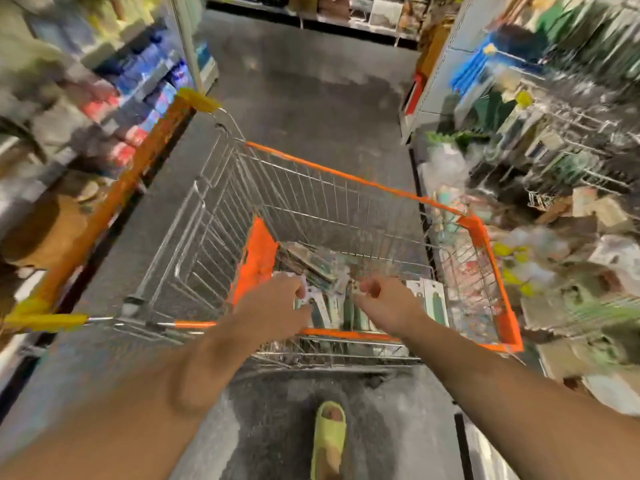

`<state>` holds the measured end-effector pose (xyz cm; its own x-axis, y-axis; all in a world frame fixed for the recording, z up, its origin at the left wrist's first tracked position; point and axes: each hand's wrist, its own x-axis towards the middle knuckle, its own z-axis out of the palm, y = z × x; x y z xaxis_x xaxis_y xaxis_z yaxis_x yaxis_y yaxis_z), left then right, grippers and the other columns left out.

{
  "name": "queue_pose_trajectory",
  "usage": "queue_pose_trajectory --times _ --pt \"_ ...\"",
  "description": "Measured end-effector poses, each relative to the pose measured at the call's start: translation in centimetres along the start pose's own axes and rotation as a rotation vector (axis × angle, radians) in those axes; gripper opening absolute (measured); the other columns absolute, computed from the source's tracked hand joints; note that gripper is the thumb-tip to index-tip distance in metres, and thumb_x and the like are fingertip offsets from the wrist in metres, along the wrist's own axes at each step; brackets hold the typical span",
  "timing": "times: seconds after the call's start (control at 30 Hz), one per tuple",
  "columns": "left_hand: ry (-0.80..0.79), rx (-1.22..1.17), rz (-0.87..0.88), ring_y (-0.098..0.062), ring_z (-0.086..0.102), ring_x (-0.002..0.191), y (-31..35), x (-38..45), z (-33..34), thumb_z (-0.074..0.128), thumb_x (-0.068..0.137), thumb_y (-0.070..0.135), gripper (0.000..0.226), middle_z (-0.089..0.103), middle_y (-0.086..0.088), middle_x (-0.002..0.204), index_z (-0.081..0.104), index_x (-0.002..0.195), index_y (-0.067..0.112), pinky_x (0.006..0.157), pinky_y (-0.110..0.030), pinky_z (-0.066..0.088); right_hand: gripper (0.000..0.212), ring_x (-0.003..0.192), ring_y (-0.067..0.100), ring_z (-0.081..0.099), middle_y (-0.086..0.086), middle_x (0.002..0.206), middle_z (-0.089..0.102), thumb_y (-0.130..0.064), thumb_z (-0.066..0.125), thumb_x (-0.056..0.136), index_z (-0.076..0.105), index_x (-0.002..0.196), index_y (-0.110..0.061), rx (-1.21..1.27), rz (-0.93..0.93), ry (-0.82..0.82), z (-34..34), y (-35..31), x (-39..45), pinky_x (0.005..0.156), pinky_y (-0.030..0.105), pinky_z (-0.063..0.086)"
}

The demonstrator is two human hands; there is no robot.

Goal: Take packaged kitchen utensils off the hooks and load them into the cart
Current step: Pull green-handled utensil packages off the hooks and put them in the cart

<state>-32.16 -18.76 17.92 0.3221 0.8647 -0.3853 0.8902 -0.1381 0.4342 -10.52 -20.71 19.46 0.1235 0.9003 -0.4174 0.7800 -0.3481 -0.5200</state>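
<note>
Head view: left hand (277, 303) and right hand (384, 299) pinch white carded utensil packs (320, 301) over orange-trimmed wire cart (346, 178)'s near edge; risk: packs snagging the wires.

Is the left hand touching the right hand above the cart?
Apart. The head view shows a gap between the left hand and the right hand, with packaged utensils visible through it.

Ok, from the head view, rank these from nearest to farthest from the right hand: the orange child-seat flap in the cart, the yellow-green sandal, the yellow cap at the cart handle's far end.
1. Orange child-seat flap: inside the cart, left of the right hand.
2. Yellow-green sandal: on the floor below, near the frame's bottom.
3. Yellow cap: upper left, at the handle's far end.
</note>
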Motion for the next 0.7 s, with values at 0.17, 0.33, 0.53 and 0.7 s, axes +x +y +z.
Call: queue_pose_trajectory --times 0.17,0.33,0.53,0.7 --pt "-0.059 -0.158 -0.160 -0.019 0.063 0.091 -1.5 8.7 3.9 0.060 0.100 0.047 0.026 0.059 0.000 0.104 0.058 0.114 0.025 0.077 -0.034 0.052 0.026 0.076 0.013 0.059 -0.003 0.094 0.061 -0.025 0.062 0.095 0.059 0.119 -0.016 -0.053 0.032 -0.113 1.2 3.0 9.1 0.072 0.035 0.055" --pt "-0.136 -0.358 -0.382 -0.020 0.069 0.095 -2.7 17.1 7.1 0.056 0.103 0.046 0.027 0.066 -0.002 0.125 0.055 0.124 0.030 0.071 -0.031 0.055 0.037 0.092 0.021 0.066 0.003 0.110 0.065 -0.024 0.063 0.093 0.057 0.130 -0.020 -0.100 0.046 -0.274 2.9 5.1 18.0 0.079 0.036 0.058" --pt "-0.114 -0.780 -0.579 -0.026 0.061 0.109 -3.9 24.5 10.2 0.068 0.094 0.041 0.039 0.062 -0.001 0.123 0.064 0.125 0.017 0.085 -0.035 0.051 0.031 0.090 0.025 0.064 0.006 0.105 0.065 -0.021 0.064 0.091 0.060 0.121 -0.011 -0.187 0.103 -0.372 4.9 7.9 27.5 0.075 0.036 0.054" --pt "-0.041 -1.037 -0.763 -0.025 0.065 0.098 -4.2 28.6 13.1 0.063 0.101 0.028 0.028 0.066 -0.011 0.126 0.061 0.127 0.017 0.077 -0.032 0.055 0.047 0.097 0.027 0.070 0.004 0.115 0.065 -0.021 0.063 0.092 0.051 0.138 -0.017 -0.180 0.163 -0.310 7.4 9.8 33.1 0.083 0.046 0.062"
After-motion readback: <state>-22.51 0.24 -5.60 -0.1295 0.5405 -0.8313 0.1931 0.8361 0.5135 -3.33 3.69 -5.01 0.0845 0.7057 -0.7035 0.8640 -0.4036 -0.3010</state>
